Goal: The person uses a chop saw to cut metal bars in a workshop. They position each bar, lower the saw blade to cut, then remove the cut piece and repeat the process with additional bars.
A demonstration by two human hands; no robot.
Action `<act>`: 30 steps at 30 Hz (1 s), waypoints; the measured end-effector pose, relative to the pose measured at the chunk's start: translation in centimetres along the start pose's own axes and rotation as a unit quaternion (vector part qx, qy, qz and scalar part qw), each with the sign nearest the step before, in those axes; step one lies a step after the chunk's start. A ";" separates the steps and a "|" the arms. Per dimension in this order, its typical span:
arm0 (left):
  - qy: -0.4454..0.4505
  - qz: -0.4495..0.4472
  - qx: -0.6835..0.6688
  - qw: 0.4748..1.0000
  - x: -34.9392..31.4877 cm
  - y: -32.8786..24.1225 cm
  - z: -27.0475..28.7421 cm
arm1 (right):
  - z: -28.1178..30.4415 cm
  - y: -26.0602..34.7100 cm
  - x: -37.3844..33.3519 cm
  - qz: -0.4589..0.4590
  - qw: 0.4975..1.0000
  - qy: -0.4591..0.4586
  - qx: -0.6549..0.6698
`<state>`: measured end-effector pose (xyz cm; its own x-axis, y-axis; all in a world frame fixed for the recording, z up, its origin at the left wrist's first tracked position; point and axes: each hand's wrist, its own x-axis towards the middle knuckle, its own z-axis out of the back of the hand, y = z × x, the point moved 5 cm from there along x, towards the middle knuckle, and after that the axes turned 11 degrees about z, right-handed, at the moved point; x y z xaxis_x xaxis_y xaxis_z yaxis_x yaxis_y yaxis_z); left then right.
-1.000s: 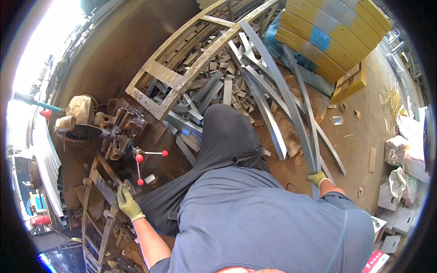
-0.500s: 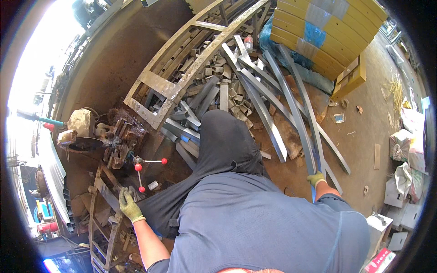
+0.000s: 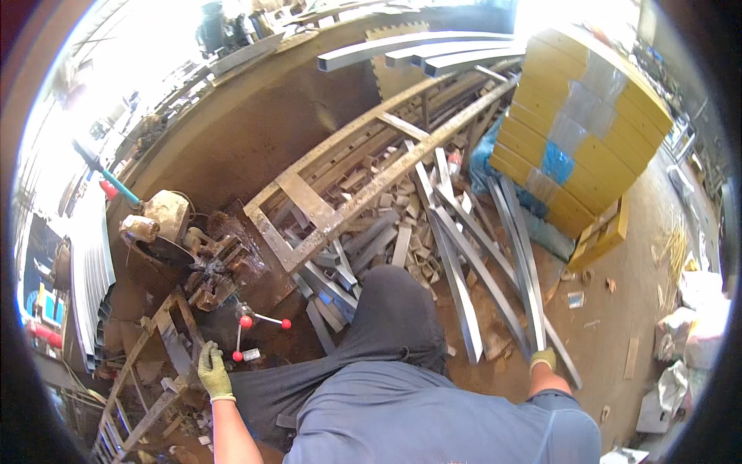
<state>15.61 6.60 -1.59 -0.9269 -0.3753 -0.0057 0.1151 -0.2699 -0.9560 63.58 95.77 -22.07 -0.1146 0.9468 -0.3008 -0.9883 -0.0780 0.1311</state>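
My right hand (image 3: 543, 358), in a yellow-green work glove, is closed around the near end of a long square metal tube (image 3: 519, 259). A second long tube lies right alongside it, and whether my fingers hold both I cannot tell. The tubes slant away toward the blue-wrapped bundle. More long tubes (image 3: 462, 294) lie just left of them on the floor. My left hand (image 3: 214, 370), gloved the same, has its fingers stretched out beside the end of a rusty metal frame (image 3: 166, 398) and holds nothing visible. Near it stands a lever handle (image 3: 246, 322) with red knobs, part of a grimy machine (image 3: 209, 259).
A heap of short tube offcuts (image 3: 390, 232) lies ahead, beside a long curved rack (image 3: 394, 166). Far right stands a tall stack of yellow boards (image 3: 576, 131) on a yellow pallet (image 3: 599, 236). Curved tubes (image 3: 421, 54) rest at the back. White bags (image 3: 688, 317) line the right edge.
The view has tilted up, showing more of the back and the curved tubes there. My right hand stays at the tube's near end. My left hand remains by the frame.
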 end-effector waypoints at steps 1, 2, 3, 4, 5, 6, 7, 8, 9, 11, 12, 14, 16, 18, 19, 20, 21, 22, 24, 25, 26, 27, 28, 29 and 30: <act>0.001 0.010 -0.011 1.000 -0.2 0.2 -0.6 | -0.4 1.6 0.8 0.042 0.999 0.014 0.006; 0.000 0.012 -0.009 1.000 -0.2 0.0 -0.9 | -1.0 3.5 1.7 0.084 0.996 0.029 0.013; 0.003 0.016 -0.011 1.000 -0.2 -0.2 -1.9 | -1.5 6.2 2.8 0.145 0.987 0.028 0.059; 0.003 0.019 -0.009 1.000 -0.3 -0.3 -2.5 | -2.0 9.2 3.0 0.209 0.972 0.033 0.105; -0.003 -0.006 -0.009 1.000 -0.3 0.2 -0.5 | -2.5 13.8 1.9 0.258 0.961 0.038 0.097; -0.008 -0.009 -0.005 1.000 -0.4 0.5 -0.4 | -2.3 18.1 1.1 0.296 0.951 0.032 0.085; -0.007 -0.011 -0.004 1.000 -0.5 0.6 -0.6 | -2.0 21.6 0.7 0.314 0.945 0.050 0.084; -0.008 -0.013 -0.002 1.000 -0.6 0.6 -0.7 | -1.7 25.3 0.3 0.332 0.937 0.069 0.081; -0.015 -0.002 0.003 1.000 -0.8 0.5 -0.4 | -0.6 29.5 -1.2 0.353 0.927 0.081 0.101; -0.021 0.008 -0.014 1.000 -1.0 0.6 -0.4 | 1.3 36.5 -3.1 0.394 0.906 0.072 0.137; -0.024 0.011 -0.025 0.999 -0.9 0.7 -0.5 | 1.6 39.9 -3.1 0.416 0.895 0.052 0.155; -0.027 0.014 -0.034 0.999 -0.9 1.1 0.1 | 2.4 46.8 -3.1 0.449 0.865 0.030 0.220; -0.027 0.011 -0.056 0.998 -0.7 1.5 -0.6 | 3.5 53.8 -1.4 0.470 0.821 0.030 0.323; -0.033 -0.001 -0.045 0.998 -1.0 0.8 -1.0 | 6.0 61.8 -1.6 0.446 0.766 0.146 0.440; -0.038 -0.009 -0.034 0.999 -1.1 0.2 -0.8 | 7.0 65.8 -3.1 0.366 0.751 0.207 0.510; -0.044 -0.004 -0.024 0.999 -1.3 -0.1 -0.2 | 8.8 70.4 -6.2 0.355 0.685 0.233 0.592; -0.041 -0.001 -0.021 0.999 -1.2 -0.2 -0.2 | 11.1 74.4 -7.2 0.325 0.681 0.256 0.604; -0.039 0.002 -0.017 0.999 -1.0 0.0 -0.2 | 13.6 78.5 -9.0 0.336 0.620 0.311 0.637; -0.032 0.007 -0.019 0.999 -0.4 0.3 -0.4 | 18.7 86.0 -12.2 0.306 0.483 0.381 0.726; -0.032 0.009 -0.016 0.999 -0.3 0.0 -0.5 | 20.9 88.8 -13.6 0.301 0.475 0.369 0.740; -0.034 0.010 -0.013 0.999 -0.2 -0.3 -0.6 | 23.0 91.5 -15.1 0.297 0.466 0.358 0.753; -0.038 0.010 -0.004 0.999 -0.1 -0.3 -0.3 | 24.8 94.0 -16.7 0.292 0.456 0.349 0.765; -0.040 0.016 0.001 0.999 0.2 -0.3 -0.3 | 26.2 95.9 -17.3 0.288 0.447 0.335 0.778; -0.042 0.022 0.005 0.999 0.3 -0.3 -0.3 | 27.2 97.7 -17.4 0.285 0.454 0.323 0.780; -0.042 0.028 0.010 0.999 0.5 -0.2 -0.3 | 27.8 99.2 -17.3 0.281 0.462 0.310 0.782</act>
<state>15.00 6.72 -1.50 -0.8851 -0.4641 -0.0340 0.1744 -0.2631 -0.9489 -29.66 80.32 22.41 -0.7945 0.6055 0.0462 0.4408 0.5228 0.7297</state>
